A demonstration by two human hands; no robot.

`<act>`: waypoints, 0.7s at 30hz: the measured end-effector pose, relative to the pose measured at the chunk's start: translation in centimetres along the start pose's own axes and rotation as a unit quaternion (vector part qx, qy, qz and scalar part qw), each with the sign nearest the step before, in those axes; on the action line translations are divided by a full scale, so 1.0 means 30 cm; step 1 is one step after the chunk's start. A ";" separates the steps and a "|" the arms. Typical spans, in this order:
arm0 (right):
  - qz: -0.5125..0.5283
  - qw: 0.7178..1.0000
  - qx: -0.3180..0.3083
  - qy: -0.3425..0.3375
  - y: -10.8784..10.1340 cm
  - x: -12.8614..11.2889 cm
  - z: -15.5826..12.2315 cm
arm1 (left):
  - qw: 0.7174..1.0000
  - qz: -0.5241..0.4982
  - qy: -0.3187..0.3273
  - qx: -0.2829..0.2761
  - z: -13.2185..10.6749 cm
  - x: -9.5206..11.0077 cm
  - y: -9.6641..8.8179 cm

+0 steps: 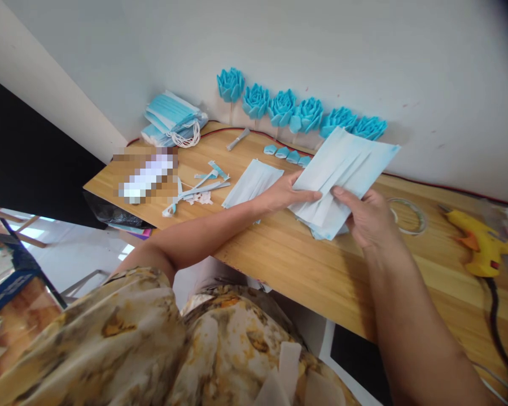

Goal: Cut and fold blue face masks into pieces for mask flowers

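A pleated face mask sheet [355, 163], pale blue and spread out without ear loops, is raised over the table between my two hands. My left hand [281, 194] pinches its left edge, thumb on top. With the thumb on its pleats, my right hand [366, 211] grips the lower right side; the fingers behind are hidden. More mask material lies partly covered beneath it. Left of my hands, another flattened mask [254, 183] rests on the wood. Behind that sit several small folded blue pieces [281, 153] in a row.
Several blue mask-fabric flowers [283, 108] on sticks lean along the wall. A stack of masks [173, 115] stands at the back left. Cut strips [203, 189] lie on the table [305, 270]. At the right are a ring-shaped roll [408, 216] and a yellow glue gun [476, 239] with a black cord.
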State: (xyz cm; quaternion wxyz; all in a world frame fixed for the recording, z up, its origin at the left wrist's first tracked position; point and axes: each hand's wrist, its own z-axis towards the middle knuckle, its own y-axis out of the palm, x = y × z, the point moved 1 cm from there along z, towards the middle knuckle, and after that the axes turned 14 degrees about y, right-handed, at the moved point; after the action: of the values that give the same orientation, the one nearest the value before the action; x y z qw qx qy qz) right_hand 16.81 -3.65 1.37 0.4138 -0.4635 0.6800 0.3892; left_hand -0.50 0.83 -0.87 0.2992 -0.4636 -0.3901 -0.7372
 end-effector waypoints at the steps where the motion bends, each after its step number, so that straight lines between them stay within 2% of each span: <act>1: 0.006 1.000 0.005 0.000 -0.001 0.000 0.002 | 1.000 0.000 -0.001 0.000 0.001 -0.003 -0.002; 6: 0.015 0.999 0.018 -0.027 -0.012 -0.001 0.016 | 1.000 -0.011 -0.003 -0.019 0.004 -0.008 -0.004; 11: 0.008 0.998 0.059 -0.032 -0.026 -0.003 0.024 | 0.996 -0.015 -0.064 -0.057 -0.006 -0.010 0.000; 16: 0.034 0.993 0.101 -0.058 -0.027 -0.009 0.032 | 0.994 0.009 -0.074 -0.081 -0.014 -0.002 -0.002; 21: 0.008 0.996 0.065 -0.055 -0.038 0.007 0.051 | 0.997 0.010 -0.065 -0.046 -0.015 0.014 -0.002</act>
State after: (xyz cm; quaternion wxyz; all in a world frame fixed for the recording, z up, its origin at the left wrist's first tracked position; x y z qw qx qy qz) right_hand 18.17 -2.62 0.47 0.4768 -0.4083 0.6837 0.3722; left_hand -0.91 0.44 -0.64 0.2586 -0.5277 -0.3701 -0.7195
